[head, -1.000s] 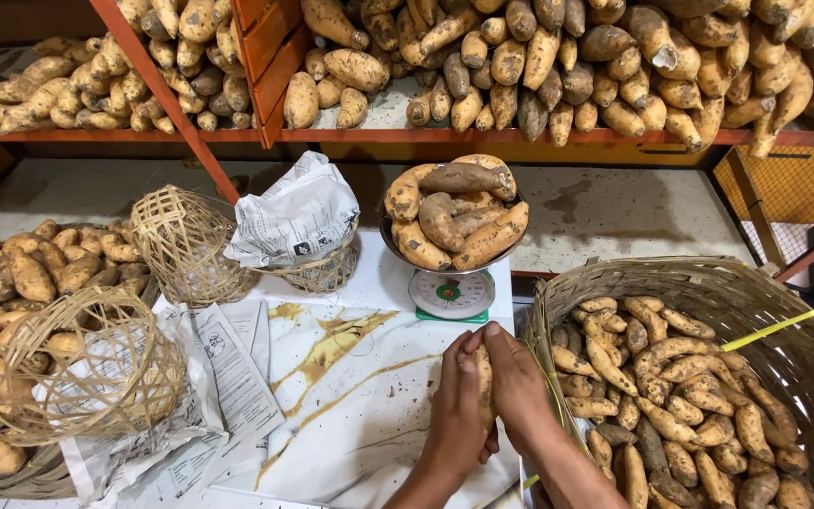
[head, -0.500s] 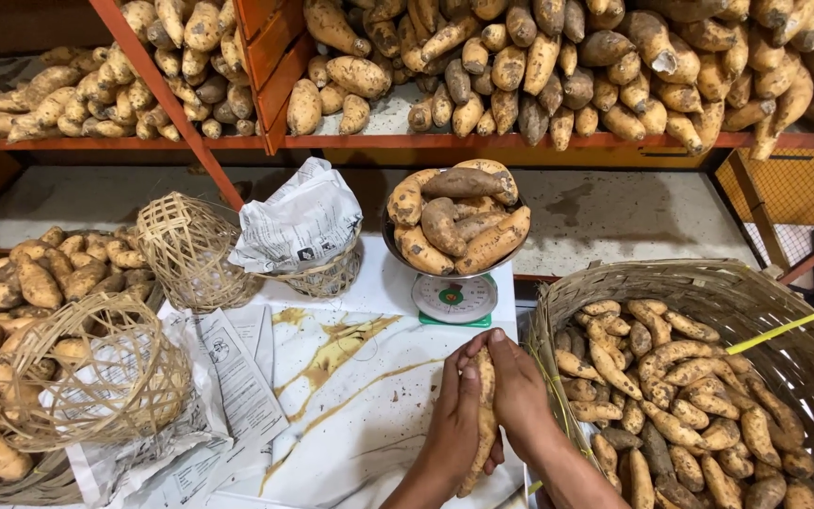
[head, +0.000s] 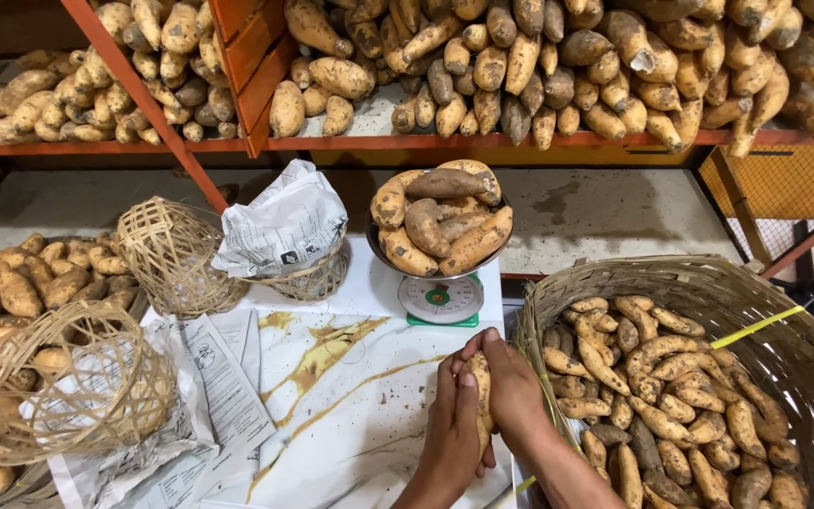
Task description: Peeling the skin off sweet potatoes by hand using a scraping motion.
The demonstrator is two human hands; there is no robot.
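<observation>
- Both hands sit slightly lower than a second ago, sweet potato (head: 481,396) still upright between them.
- Left hand (head: 454,426) and right hand (head: 512,386): fingers pressed together, clasping it over the marbled tabletop (head: 350,396).
- Big woven basket (head: 708,283) just beside the right forearm.

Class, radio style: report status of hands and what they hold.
Left hand and right hand clasp one sweet potato. Over marbled table. Big basket beside; nothing in the way.
</observation>
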